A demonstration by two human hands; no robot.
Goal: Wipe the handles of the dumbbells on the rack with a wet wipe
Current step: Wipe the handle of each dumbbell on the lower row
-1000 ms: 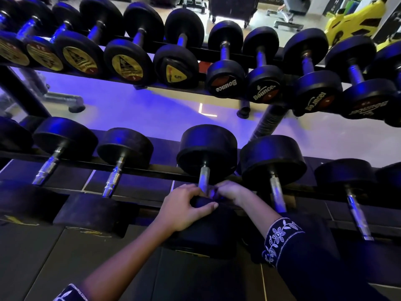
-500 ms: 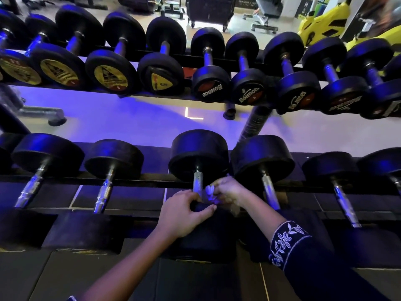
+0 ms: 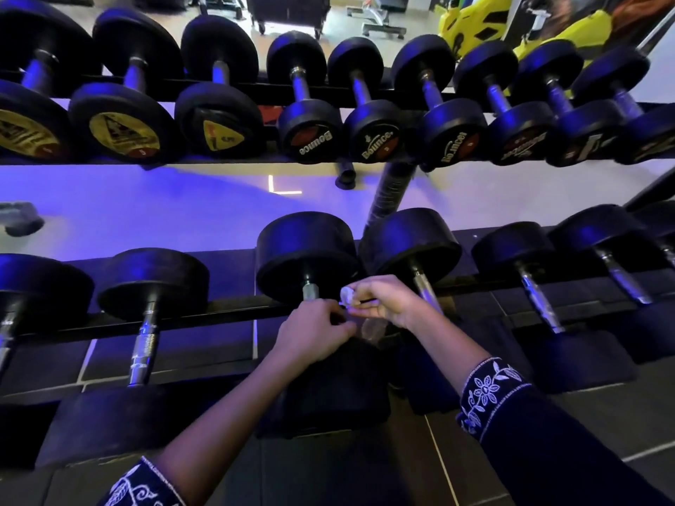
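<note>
Down on the lower tier of the rack, both hands are in on the middle dumbbell. The right hand has the wet wipe pinched tight between thumb and fingertips. It's a small white wad, scrunched and lumpy, washed bluish by the violet light. The wad sits just to the right of the dumbbell's handle, up near the far head, where a short stub of bright metal shows.

The left hand is lower on that same handle, fingers curled down over it and thumb pointing across at the right hand. The bar beneath is covered, so I can't tell whether that grip really closes round it.

There's a dark sleeve with white floral embroidery on the right arm, and its match on the left. Above sits the upper row of dumbbells, black heads side by side, a few stamped "Bounce".
</note>
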